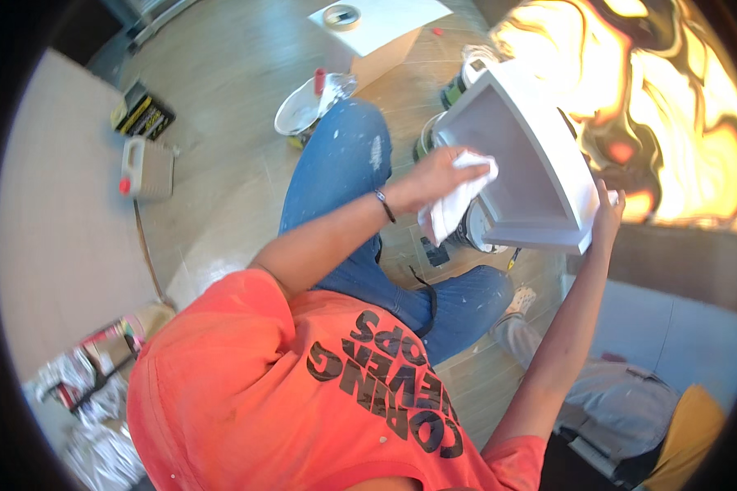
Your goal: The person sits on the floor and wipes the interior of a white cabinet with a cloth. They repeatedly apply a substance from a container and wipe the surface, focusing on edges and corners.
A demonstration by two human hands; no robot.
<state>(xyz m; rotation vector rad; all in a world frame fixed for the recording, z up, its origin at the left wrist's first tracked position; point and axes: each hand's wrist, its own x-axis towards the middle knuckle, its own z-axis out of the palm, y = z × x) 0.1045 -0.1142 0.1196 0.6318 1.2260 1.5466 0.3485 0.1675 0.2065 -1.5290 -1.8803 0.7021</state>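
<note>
My left hand [439, 178], with a dark bracelet at its wrist, grips a folded white cloth [457, 205] beside the open side of a white drawer-like box [528, 147]. Whether the cloth touches the box cannot be told. The box is tilted, its inside facing left, with a flat panel along its lower end. At the lower right corner of the box, my right hand [605, 215] holds it from the outer side; part of the fingers is hidden. Paint buckets [479, 227] stand beneath and behind the box, partly covered by it.
An open paint container [298, 113] stands beyond my knee. A tape roll [342, 17] lies on a white-topped box [393, 27]. A plastic jug [148, 169] is at left. Reflective sheeting [682, 123] hangs at right. Another person's leg [620, 399] is at lower right.
</note>
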